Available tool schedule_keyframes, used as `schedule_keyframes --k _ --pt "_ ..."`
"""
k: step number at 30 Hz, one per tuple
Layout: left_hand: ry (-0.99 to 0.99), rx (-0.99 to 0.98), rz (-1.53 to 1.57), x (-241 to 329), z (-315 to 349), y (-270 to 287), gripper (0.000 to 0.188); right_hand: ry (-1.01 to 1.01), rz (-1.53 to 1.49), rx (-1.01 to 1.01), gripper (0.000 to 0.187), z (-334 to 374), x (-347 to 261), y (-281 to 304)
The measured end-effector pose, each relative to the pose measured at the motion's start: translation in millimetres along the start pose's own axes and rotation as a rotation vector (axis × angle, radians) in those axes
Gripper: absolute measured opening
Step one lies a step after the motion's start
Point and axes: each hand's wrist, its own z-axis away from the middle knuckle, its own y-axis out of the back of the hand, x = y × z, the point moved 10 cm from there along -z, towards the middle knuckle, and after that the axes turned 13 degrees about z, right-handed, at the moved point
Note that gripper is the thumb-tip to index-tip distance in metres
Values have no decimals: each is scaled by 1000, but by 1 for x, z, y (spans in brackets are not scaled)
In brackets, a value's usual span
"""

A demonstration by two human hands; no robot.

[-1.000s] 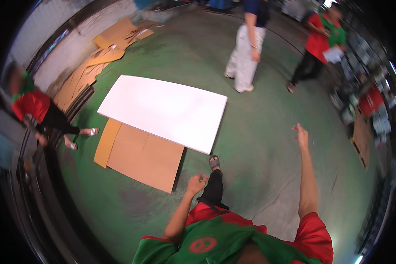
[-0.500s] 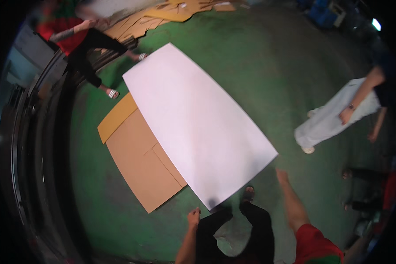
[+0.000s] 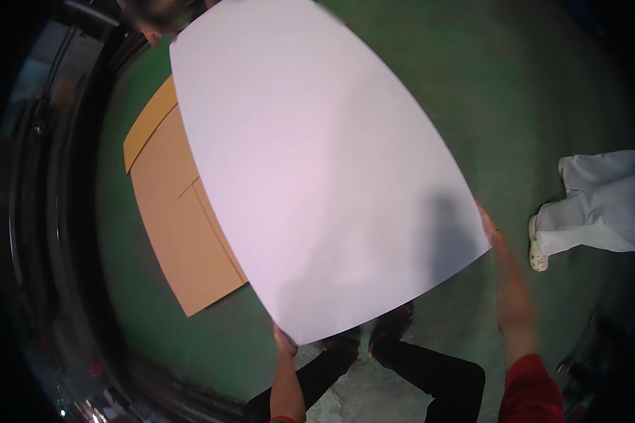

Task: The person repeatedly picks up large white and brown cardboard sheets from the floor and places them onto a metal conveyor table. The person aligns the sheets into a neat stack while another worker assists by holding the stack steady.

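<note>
**Both hands on the near edge of a big white board**

From my feed, the green painted floor (image 3: pixel 543 92) fills the frame. Over it sits the large white rectangular board (image 3: pixel 310 162), its far end running to the top of the view and its near edge just in front of my dark shoes (image 3: pixel 391 326). Beneath the board's left side lies a flat brown cardboard sheet (image 3: pixel 180 233), spread on the floor and partly covered by the board.

At the right rim I see another person's white-trousered legs (image 3: pixel 596 208) with a pale shoe, standing well apart from the board.

My hands are set far apart. My right hand (image 3: pixel 490 229) lies against the board's near right corner; I cannot tell whether the fingers curl under it. My left hand (image 3: pixel 284 343) grips the near left corner, thumb side up against the edge.
</note>
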Motion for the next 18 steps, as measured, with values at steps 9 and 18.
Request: schedule_keyframes --k 9,18 --pt "67 53 -1 54 82 -37 89 -51 288 198 71 51 -66 19" --pt "51 -44 -81 218 282 -69 92 14 392 118 83 264 -273 -114"
